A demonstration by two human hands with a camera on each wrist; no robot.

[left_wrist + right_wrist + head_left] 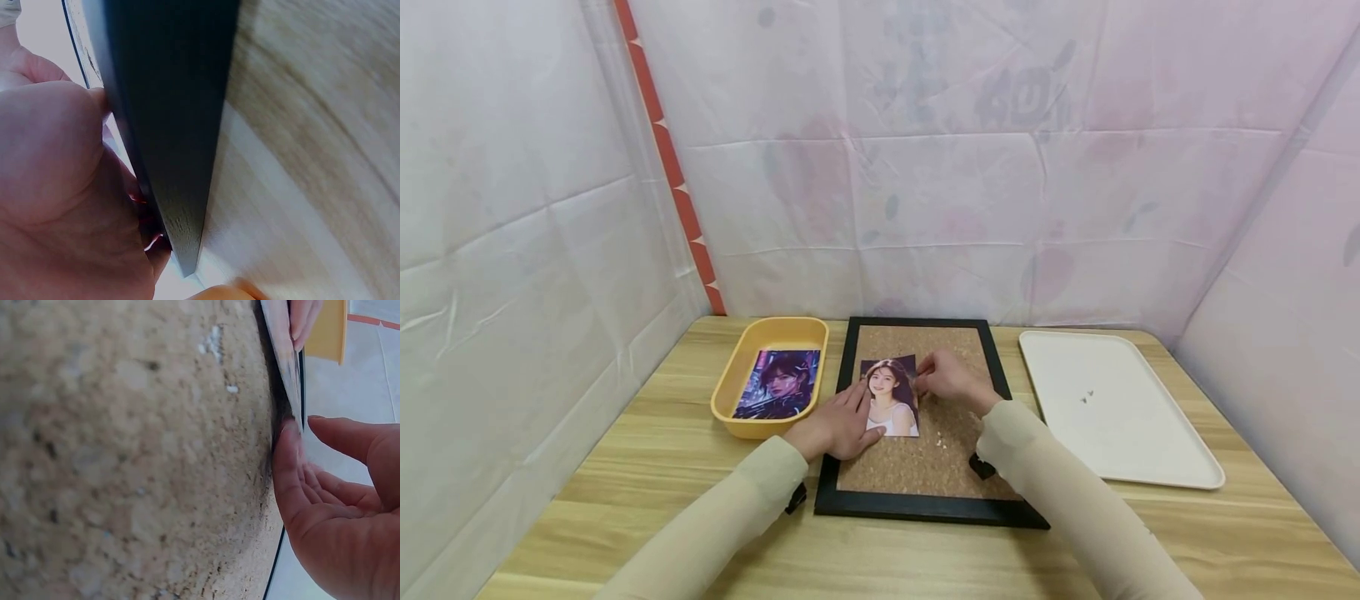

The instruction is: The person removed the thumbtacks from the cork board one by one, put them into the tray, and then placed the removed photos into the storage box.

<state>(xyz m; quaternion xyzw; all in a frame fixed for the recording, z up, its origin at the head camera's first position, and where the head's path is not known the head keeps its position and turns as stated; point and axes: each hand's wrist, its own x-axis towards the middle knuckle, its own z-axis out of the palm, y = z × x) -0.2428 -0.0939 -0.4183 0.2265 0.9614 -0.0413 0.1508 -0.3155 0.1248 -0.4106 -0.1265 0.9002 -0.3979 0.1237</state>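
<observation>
A photo of a long-haired person in a white top [901, 417] lies on a black-framed cork board [895, 471]. My left hand [844, 423] rests with fairly straight fingers over the photo's left edge, its heel by the board's left frame bar [172, 112]. At the opposite edge, my right hand [953, 383] pinches the photo's side between thumb and fingers. In the right wrist view, the photo [282, 344] stands slightly off the cork [137, 456], with fingertips of the right hand [340, 506] under its edge.
Left of the board, a yellow tray [730, 392] holds a purple-blue illustrated picture [782, 385]. A white tray [1120, 433] with a few tiny dark bits [1086, 397] lies to the right. White specks [942, 442] dot the cork. Pale cloth [940, 208] hangs behind the wooden table [625, 500].
</observation>
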